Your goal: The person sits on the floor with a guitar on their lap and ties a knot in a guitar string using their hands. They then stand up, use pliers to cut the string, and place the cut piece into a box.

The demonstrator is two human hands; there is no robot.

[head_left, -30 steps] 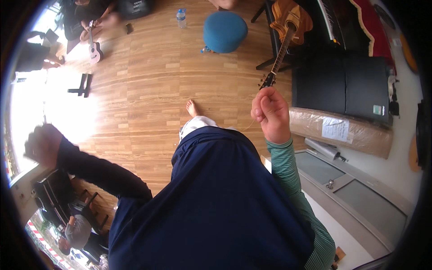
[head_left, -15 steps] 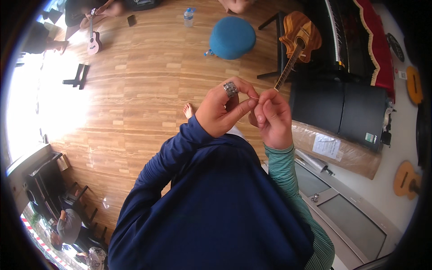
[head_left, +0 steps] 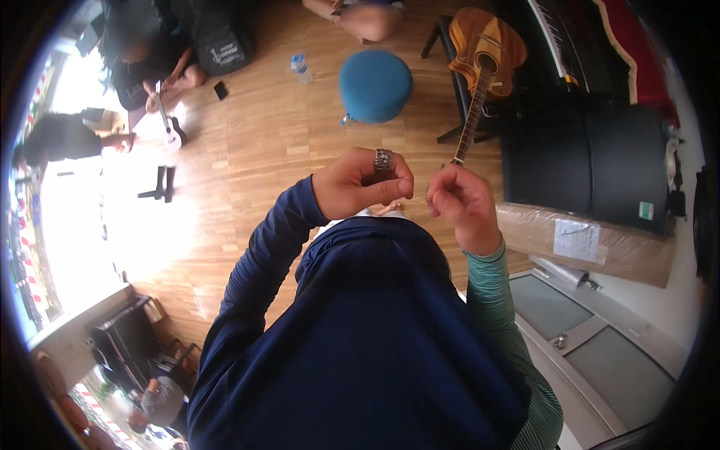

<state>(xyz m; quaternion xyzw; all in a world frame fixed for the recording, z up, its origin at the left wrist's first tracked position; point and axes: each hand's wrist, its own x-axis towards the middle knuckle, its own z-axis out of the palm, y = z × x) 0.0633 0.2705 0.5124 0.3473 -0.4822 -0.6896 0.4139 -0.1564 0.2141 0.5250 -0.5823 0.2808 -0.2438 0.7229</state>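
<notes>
My left hand [head_left: 361, 182], with a wide silver ring, is closed in a pinch in front of my navy shirt [head_left: 390, 315]. A short gap to its right, my right hand [head_left: 466, 204] is also pinched, its fingers curled in. Whatever the fingertips hold, perhaps something thread-thin, is too small to make out now. Just beyond my right hand is the head end of an acoustic guitar [head_left: 466, 54], whose wooden body rests on a black bench [head_left: 436, 34].
A round blue stool [head_left: 375, 84] and a water bottle [head_left: 301, 69] stand ahead on the wooden floor. To the right are a black case [head_left: 581, 169], a wrapped carton [head_left: 637, 259] and a keyboard [head_left: 550, 37]. Someone at far left has a small pale guitar [head_left: 174, 135].
My hands have drawn apart; before, they nearly met over a thin reddish strand, which I can no longer see. The view has shifted, so the room sits differently in it.
</notes>
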